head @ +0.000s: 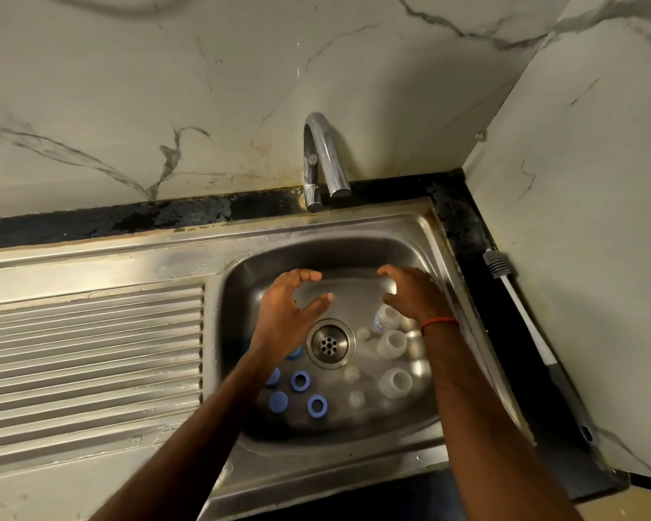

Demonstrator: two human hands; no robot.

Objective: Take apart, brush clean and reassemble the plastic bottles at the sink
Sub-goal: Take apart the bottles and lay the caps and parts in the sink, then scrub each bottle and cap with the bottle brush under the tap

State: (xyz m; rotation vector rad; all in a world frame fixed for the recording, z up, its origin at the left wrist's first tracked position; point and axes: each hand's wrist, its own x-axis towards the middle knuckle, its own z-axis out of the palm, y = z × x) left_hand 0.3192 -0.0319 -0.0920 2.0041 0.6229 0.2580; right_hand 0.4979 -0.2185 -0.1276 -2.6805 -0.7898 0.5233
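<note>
Grey-veined marble wall [128, 88] meets at a corner behind a black counter [463, 227], into which a stainless steel sink [166, 253] is set, its ribbed drainboard [91, 351] to the left of the basin. A chrome faucet [326, 152] curves over the basin's far edge. Both hands hover over the far half of the basin, palms facing each other with a gap between them. The left hand [286, 310] has its fingers spread and loosely bent, thumb apart, holding nothing. The right hand [410, 295] is likewise spread and bent and grips nothing; a red thread [438, 322] circles its wrist. On the basin floor, right of the drain [329, 344], three clear plastic bottles [393, 344] stand uncapped in a row, the farthest one just below the right hand. Small clear parts [352, 374] lie between the bottles and the drain. Left of the drain sit two blue rings [300, 380] and blue caps [278, 402], some partly hidden under the left forearm. A bottle brush [519, 310] with a white handle lies on the counter along the right wall, bristles pointing away
</note>
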